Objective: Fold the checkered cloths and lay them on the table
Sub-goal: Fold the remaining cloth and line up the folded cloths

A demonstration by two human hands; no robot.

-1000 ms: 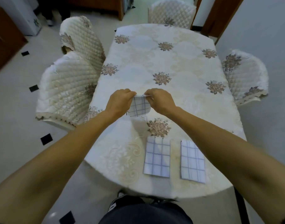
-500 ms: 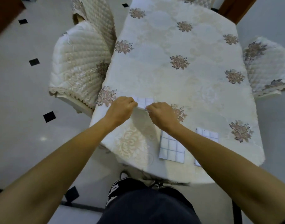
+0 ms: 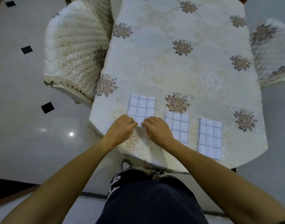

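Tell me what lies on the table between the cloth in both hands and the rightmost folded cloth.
In the head view, a third folded checkered cloth lies apart from the held cloth and the rightmost cloth.

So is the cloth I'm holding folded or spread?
Folded: the checkered cloth lies on the table as a narrow rectangle, like the two cloths beside it. Left hand and right hand pinch its near edge.

A quilted cream chair (image 3: 73,50) stands on a pale floor (image 3: 17,94) with black diamond insets (image 3: 47,107), a second chair (image 3: 271,50) across from it.
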